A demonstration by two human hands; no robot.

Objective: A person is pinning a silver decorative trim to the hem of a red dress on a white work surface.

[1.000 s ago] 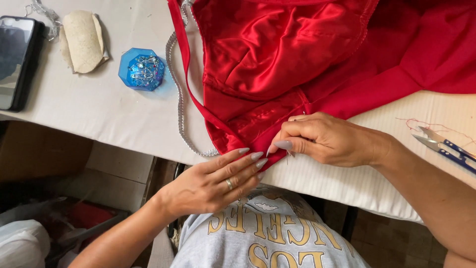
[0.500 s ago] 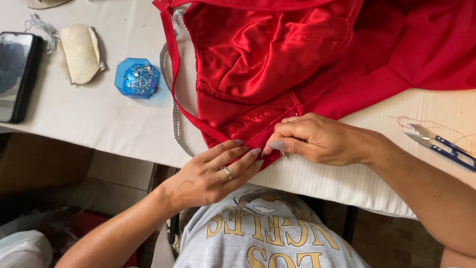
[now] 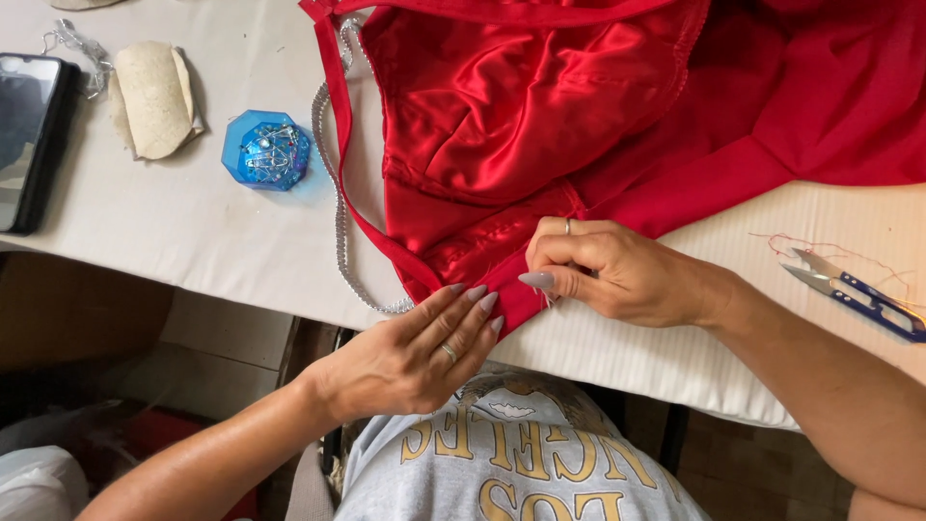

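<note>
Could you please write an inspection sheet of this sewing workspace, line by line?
Surface: white table, mostly covered on its right side by cloth.
Job's things: red satin garment spread on the table, its lower edge at the table's front; silver beaded trim runs along its left strap.
Clutter: blue pin holder, beige padded cup, dark phone, blue thread snips with loose red thread.
Grippers: left hand lies flat, fingertips on the garment's edge; right hand pinches the same edge.
Cables: nothing seen.
Surroundings: brown cardboard box under the table.
</note>
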